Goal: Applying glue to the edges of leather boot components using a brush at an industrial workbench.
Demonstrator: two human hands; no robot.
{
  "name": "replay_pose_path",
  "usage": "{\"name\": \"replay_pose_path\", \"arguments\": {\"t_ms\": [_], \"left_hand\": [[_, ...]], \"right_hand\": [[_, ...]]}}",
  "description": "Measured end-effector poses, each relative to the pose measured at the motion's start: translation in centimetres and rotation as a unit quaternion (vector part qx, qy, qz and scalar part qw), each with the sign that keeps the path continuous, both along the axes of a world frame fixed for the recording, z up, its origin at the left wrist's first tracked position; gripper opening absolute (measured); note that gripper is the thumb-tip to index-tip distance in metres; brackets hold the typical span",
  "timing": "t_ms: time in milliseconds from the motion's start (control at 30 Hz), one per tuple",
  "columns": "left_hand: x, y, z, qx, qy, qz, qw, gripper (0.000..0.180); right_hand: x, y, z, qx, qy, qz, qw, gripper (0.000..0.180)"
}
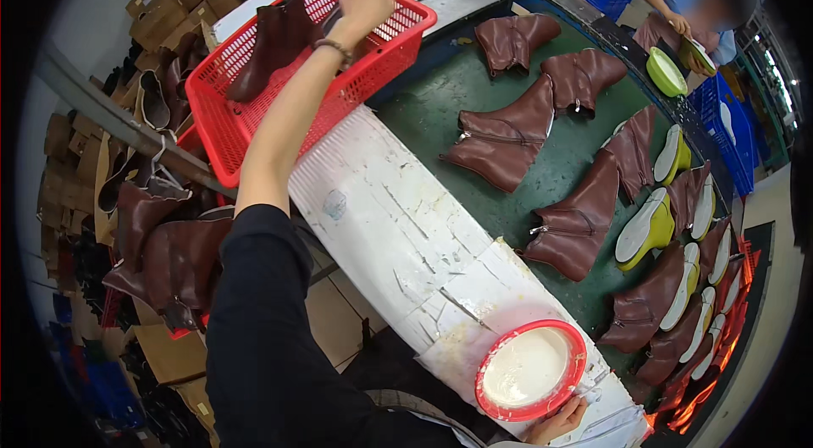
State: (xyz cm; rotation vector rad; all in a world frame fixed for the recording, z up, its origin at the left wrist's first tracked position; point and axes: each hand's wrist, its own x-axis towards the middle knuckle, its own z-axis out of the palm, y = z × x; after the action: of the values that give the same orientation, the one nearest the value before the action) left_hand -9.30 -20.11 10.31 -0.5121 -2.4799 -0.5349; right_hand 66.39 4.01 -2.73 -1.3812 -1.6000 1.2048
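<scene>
Two bare hands are in view. The left hand (366, 9) is over the far right part of the red basket (385, 67), fingers bent; no grasped item is visible, so grip cannot be determined. Brown footwear (278, 41) lies in the basket to the left of these fingers, long axis running from the far rim toward the near left corner; the left hand is clearly the nearer. The right hand (557, 423) has its fingers at the near right edge of a red-rimmed bowl (579, 352) of white paste (527, 366), whether clasping or resting cannot be told. The bowl stands near the near end of the white counter (373, 173), the basket at its far end. Past the counter's right edge, a green belt (428, 122) carries zipped brown boots (574, 215) and pale soles (642, 228).
</scene>
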Motion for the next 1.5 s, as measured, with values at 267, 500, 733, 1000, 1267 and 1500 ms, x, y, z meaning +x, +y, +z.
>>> {"name": "replay_pose_path", "arguments": {"t_ms": [267, 500, 733, 1000, 1267, 1500], "left_hand": [[-2.9, -21.3, -4.4, 0.032, -0.117, 0.318, 0.94, 0.112], [-0.6, -19.9, -6.4, -0.018, -0.044, 0.309, 0.95, 0.041], [1.7, -9.6, -3.5, -0.004, -0.321, 0.223, 0.921, 0.118], [0.5, -11.5, -4.8, -0.143, -0.299, 0.15, 0.932, 0.062], [3.6, -18.0, 6.4, -0.049, -0.169, 0.099, 0.979, 0.04], [10.1, -20.8, 15.8, -0.005, -0.158, 0.024, 0.987, 0.058]], "right_hand": [[1.8, 2.0, -4.0, 0.03, 0.076, 0.023, 0.996, 0.019], [2.0, 2.0, -3.7, 0.026, 0.081, 0.05, 0.995, 0.02], [1.8, 1.7, -3.7, 0.041, 0.096, 0.047, 0.993, 0.022], [1.9, 1.7, -3.2, 0.007, 0.094, 0.046, 0.994, 0.018], [2.2, 1.7, -3.5, 0.014, 0.124, 0.073, 0.99, 0.015], [2.1, 2.5, -4.6, 0.034, 0.154, 0.106, 0.982, 0.016]]}}
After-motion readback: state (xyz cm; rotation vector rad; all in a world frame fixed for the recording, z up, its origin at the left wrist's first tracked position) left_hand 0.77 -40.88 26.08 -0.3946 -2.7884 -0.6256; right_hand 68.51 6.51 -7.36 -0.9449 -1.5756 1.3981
